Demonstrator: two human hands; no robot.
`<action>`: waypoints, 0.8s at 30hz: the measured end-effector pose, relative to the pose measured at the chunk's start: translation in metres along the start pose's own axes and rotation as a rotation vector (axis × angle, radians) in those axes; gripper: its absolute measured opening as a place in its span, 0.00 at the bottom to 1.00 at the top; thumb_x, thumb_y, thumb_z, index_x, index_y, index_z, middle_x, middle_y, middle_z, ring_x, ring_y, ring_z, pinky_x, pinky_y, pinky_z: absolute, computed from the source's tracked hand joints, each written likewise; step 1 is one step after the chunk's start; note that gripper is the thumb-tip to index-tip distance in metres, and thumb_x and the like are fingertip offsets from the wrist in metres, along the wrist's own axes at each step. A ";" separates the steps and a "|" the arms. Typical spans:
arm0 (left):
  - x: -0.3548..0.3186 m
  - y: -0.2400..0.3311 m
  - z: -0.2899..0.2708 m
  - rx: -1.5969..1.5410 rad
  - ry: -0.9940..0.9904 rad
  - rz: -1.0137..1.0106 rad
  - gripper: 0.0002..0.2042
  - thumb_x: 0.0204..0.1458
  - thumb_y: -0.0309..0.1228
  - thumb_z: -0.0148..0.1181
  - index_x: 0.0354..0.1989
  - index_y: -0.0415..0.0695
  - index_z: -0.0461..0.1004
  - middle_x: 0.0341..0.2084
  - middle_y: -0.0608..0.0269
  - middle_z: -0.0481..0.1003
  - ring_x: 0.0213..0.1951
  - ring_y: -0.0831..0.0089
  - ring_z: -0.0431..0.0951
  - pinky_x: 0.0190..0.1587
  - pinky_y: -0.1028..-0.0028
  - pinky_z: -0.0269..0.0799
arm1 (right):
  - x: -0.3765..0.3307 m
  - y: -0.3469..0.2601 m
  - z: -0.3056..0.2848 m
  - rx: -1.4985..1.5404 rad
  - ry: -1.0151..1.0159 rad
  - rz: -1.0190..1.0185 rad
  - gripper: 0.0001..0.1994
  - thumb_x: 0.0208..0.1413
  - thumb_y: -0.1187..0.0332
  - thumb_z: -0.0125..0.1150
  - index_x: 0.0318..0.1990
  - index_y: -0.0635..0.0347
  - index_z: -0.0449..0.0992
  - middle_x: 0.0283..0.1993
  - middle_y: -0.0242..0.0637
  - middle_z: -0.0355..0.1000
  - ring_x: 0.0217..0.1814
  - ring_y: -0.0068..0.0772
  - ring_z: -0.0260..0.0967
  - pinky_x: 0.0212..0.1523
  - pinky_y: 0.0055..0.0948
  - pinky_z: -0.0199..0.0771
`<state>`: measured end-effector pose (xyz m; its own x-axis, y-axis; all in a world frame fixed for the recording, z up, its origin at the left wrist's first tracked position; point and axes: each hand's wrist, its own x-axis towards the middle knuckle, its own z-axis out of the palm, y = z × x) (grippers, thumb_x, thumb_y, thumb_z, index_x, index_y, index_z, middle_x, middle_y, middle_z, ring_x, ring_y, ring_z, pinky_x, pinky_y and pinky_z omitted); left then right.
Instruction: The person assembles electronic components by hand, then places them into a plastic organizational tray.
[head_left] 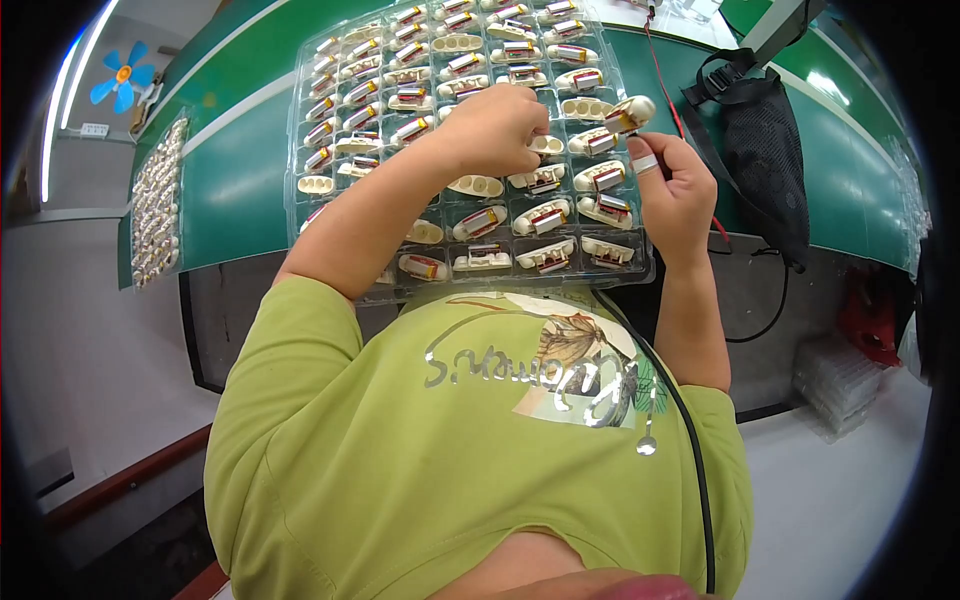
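A clear plastic compartment tray (643,262) lies before me on the green table. Its pockets hold cream oval plastic shells (424,268), many with a small silver battery bearing a yellow band and red wires. At the tray's right edge my right hand (680,190) pinches one cream shell with a battery (628,115) between thumb and fingers, raised above the pockets. A white band wraps the right thumb. My left hand (500,125) is over the middle of the tray with fingers curled down, close to a cream shell (547,145). Whatever its fingertips hold is hidden.
Another filled tray (158,205) lies at the table's far left, near a blue fan (122,76). To the right a black mesh bag (765,160) hangs by a metal arm. A red cable (668,85) runs beside the tray. Stacked clear trays (835,385) stand low right.
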<state>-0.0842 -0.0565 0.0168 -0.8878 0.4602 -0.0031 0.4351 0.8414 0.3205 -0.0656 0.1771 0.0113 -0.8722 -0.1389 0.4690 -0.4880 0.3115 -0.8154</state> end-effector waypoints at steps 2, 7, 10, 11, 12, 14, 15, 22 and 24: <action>0.000 0.000 -0.003 -0.023 0.016 0.004 0.13 0.38 0.33 0.65 0.33 0.41 0.77 0.30 0.58 0.73 0.40 0.58 0.73 0.42 0.63 0.70 | 0.001 -0.004 -0.003 -0.099 0.003 -0.144 0.05 0.50 0.75 0.64 0.34 0.64 0.78 0.25 0.36 0.72 0.23 0.27 0.67 0.26 0.22 0.65; -0.004 -0.007 -0.002 -0.416 0.078 -0.099 0.17 0.45 0.32 0.64 0.45 0.42 0.74 0.30 0.60 0.76 0.34 0.64 0.77 0.36 0.68 0.72 | 0.000 -0.013 -0.007 -0.201 0.081 -0.436 0.10 0.40 0.80 0.67 0.33 0.62 0.78 0.26 0.38 0.73 0.25 0.36 0.71 0.25 0.29 0.69; -0.006 -0.009 -0.013 -1.097 0.071 -0.102 0.23 0.55 0.30 0.57 0.60 0.42 0.63 0.34 0.56 0.76 0.36 0.70 0.78 0.37 0.73 0.75 | 0.000 -0.012 -0.010 -0.229 0.082 -0.464 0.10 0.40 0.80 0.66 0.33 0.62 0.78 0.26 0.38 0.73 0.25 0.36 0.71 0.25 0.29 0.69; -0.008 -0.004 -0.020 -1.416 0.025 -0.147 0.22 0.56 0.28 0.54 0.60 0.42 0.62 0.37 0.52 0.76 0.38 0.67 0.79 0.41 0.70 0.76 | 0.000 -0.011 -0.010 -0.232 0.085 -0.460 0.10 0.40 0.80 0.66 0.33 0.62 0.78 0.26 0.38 0.73 0.25 0.36 0.71 0.25 0.29 0.69; -0.009 -0.002 -0.023 -1.734 -0.026 -0.196 0.22 0.57 0.26 0.51 0.61 0.41 0.61 0.41 0.49 0.75 0.40 0.65 0.79 0.45 0.68 0.77 | 0.000 -0.010 -0.010 -0.220 0.080 -0.452 0.09 0.41 0.80 0.66 0.33 0.62 0.78 0.25 0.38 0.73 0.25 0.36 0.70 0.24 0.29 0.68; -0.009 -0.006 -0.020 -1.819 -0.056 -0.199 0.22 0.57 0.26 0.47 0.61 0.40 0.60 0.46 0.43 0.73 0.44 0.61 0.78 0.49 0.63 0.76 | 0.000 -0.010 -0.009 -0.204 0.073 -0.449 0.08 0.42 0.79 0.66 0.32 0.62 0.77 0.24 0.38 0.72 0.24 0.36 0.69 0.23 0.29 0.67; -0.009 -0.007 -0.018 -1.980 -0.089 -0.236 0.22 0.56 0.26 0.47 0.61 0.39 0.60 0.46 0.43 0.73 0.44 0.60 0.78 0.49 0.62 0.76 | 0.000 -0.011 -0.009 -0.196 0.032 -0.383 0.05 0.44 0.78 0.66 0.31 0.62 0.77 0.23 0.38 0.70 0.22 0.37 0.68 0.22 0.29 0.65; -0.003 0.012 -0.010 -1.843 -0.046 -0.375 0.11 0.49 0.29 0.59 0.40 0.43 0.67 0.32 0.57 0.74 0.24 0.79 0.73 0.24 0.78 0.69 | 0.001 -0.005 -0.005 -0.029 -0.143 -0.055 0.09 0.56 0.69 0.58 0.26 0.64 0.73 0.21 0.42 0.66 0.21 0.39 0.62 0.23 0.30 0.61; -0.001 0.029 -0.012 -1.148 0.055 -0.107 0.16 0.45 0.26 0.65 0.43 0.44 0.69 0.31 0.64 0.73 0.24 0.88 0.70 0.23 0.84 0.65 | 0.003 0.001 -0.003 -0.009 -0.183 -0.015 0.10 0.58 0.69 0.56 0.27 0.65 0.73 0.21 0.41 0.66 0.21 0.36 0.61 0.24 0.29 0.61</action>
<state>-0.0728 -0.0360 0.0378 -0.9294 0.3657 -0.0498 -0.0102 0.1094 0.9939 -0.0682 0.1795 0.0132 -0.8568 -0.3122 0.4104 -0.5011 0.3168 -0.8053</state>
